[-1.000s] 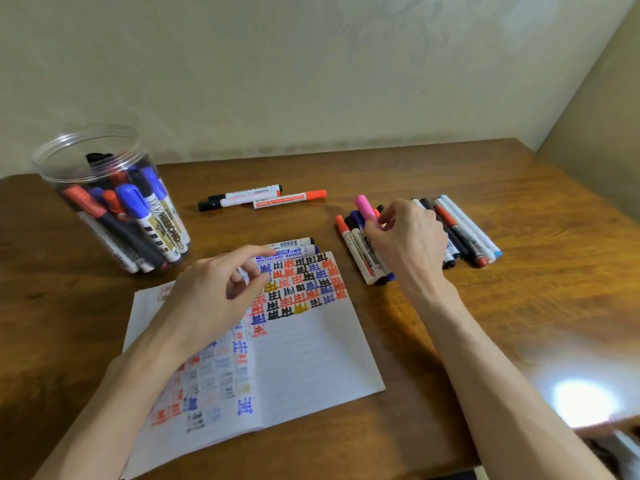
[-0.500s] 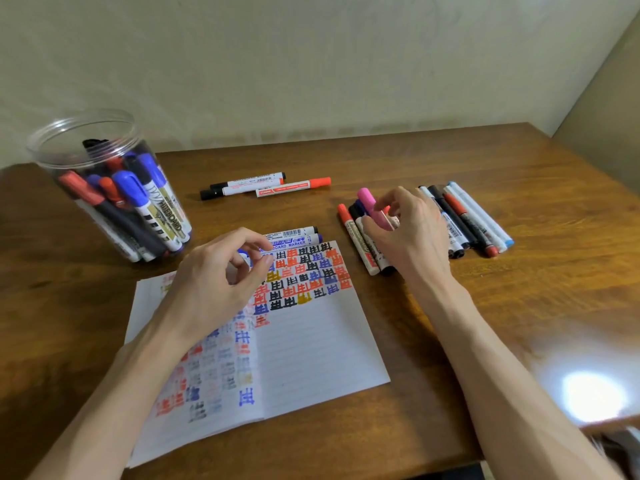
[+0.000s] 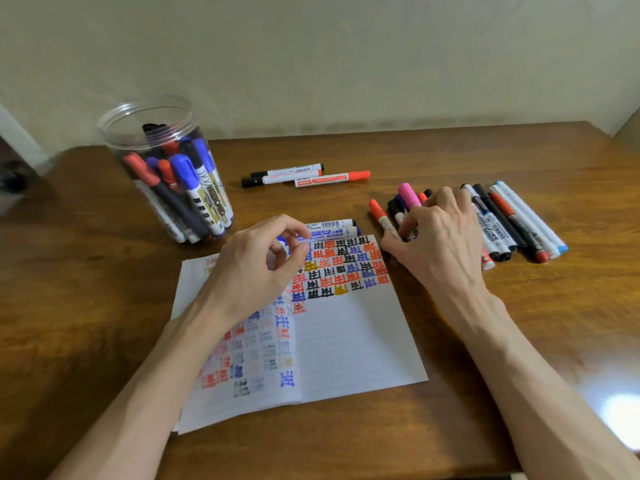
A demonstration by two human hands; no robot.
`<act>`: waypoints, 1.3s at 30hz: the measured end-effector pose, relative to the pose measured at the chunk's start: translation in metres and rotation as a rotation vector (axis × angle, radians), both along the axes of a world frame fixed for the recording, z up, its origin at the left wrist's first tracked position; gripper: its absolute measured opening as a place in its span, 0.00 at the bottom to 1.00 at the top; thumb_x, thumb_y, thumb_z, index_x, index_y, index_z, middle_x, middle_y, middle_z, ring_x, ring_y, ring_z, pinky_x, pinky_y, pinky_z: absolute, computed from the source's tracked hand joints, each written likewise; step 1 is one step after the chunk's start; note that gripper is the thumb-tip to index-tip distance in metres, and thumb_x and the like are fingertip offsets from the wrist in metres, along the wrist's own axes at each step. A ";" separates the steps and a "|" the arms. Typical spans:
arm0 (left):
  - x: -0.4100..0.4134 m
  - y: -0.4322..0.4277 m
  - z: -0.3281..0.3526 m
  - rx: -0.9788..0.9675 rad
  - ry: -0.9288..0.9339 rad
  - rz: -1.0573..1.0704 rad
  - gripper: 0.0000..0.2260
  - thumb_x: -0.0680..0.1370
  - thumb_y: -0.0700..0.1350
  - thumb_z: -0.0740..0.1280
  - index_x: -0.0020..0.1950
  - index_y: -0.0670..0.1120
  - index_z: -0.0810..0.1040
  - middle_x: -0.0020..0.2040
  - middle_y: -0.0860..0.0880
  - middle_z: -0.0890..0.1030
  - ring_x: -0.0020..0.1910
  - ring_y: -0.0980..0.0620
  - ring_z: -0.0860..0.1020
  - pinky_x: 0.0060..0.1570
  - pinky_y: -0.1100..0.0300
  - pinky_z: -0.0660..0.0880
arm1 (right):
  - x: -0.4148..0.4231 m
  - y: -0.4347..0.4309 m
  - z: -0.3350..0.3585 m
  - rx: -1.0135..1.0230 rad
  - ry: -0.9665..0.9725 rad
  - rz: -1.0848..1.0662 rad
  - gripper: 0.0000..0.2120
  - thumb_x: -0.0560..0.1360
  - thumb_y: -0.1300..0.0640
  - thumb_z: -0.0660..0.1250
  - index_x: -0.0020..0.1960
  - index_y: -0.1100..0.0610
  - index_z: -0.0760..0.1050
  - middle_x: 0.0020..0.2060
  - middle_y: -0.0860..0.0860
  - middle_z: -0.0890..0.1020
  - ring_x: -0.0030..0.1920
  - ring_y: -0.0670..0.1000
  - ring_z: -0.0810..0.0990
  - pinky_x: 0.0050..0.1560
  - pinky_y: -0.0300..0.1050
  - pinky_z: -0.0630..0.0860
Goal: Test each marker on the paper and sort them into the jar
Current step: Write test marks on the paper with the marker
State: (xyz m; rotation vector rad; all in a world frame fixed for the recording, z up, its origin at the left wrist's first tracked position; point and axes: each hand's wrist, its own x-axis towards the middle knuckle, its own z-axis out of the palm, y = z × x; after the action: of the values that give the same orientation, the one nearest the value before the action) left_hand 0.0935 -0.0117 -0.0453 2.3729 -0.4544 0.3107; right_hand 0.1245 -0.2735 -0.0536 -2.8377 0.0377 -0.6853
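1. Change: over the last second the right hand [image 3: 440, 237] has settled lower onto the pile [image 3: 519, 220], and the pink marker [image 3: 408, 195] has not come clear of it; the left hand [image 3: 256, 268] has kept its place at the top edge of the paper [image 3: 353, 341].
2. Meaning: the pick is unfinished; by my judgement no test stroke is yet possible, and the jar [image 3: 121, 147] waits.
3. Grip: the right fingers curl round the pink marker's barrel; the left thumb and forefinger pinch the near end of the blue whiteboard marker [image 3: 329, 234].
4. Axis: the pink marker lies near-to-far on the table [image 3: 450, 154], cap toward the wall; the blue whiteboard marker lies left-to-right along the paper's edge.
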 end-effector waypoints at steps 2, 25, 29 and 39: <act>0.000 0.001 0.000 -0.011 -0.010 -0.006 0.08 0.81 0.50 0.68 0.60 0.54 0.79 0.48 0.61 0.80 0.42 0.59 0.82 0.33 0.67 0.76 | -0.001 0.002 -0.001 0.088 -0.053 -0.014 0.15 0.73 0.45 0.76 0.43 0.58 0.86 0.44 0.55 0.76 0.52 0.58 0.73 0.49 0.52 0.71; -0.005 0.003 0.005 0.066 -0.018 -0.097 0.20 0.79 0.61 0.59 0.60 0.49 0.79 0.54 0.55 0.83 0.52 0.58 0.81 0.45 0.63 0.80 | -0.032 0.044 0.020 1.183 0.310 0.582 0.13 0.75 0.47 0.75 0.39 0.55 0.84 0.36 0.57 0.86 0.37 0.55 0.84 0.44 0.52 0.82; -0.006 0.001 0.005 0.057 0.043 -0.121 0.16 0.83 0.59 0.59 0.57 0.49 0.78 0.51 0.54 0.83 0.49 0.57 0.81 0.42 0.59 0.79 | -0.032 0.048 0.021 1.238 0.333 0.593 0.12 0.76 0.50 0.74 0.38 0.56 0.85 0.37 0.58 0.87 0.37 0.55 0.85 0.46 0.52 0.84; -0.006 0.012 0.014 -0.086 0.270 -0.183 0.15 0.86 0.55 0.58 0.51 0.48 0.79 0.48 0.56 0.84 0.52 0.58 0.83 0.50 0.56 0.82 | -0.023 0.031 0.022 1.219 0.271 0.658 0.16 0.82 0.53 0.70 0.49 0.67 0.82 0.40 0.57 0.84 0.40 0.58 0.81 0.46 0.47 0.77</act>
State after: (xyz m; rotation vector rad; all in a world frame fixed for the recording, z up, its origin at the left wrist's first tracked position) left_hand 0.0872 0.0008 -0.0316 2.2282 -0.5138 -0.0723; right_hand 0.1010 -0.2426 -0.0311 -1.5766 -0.3081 -0.0369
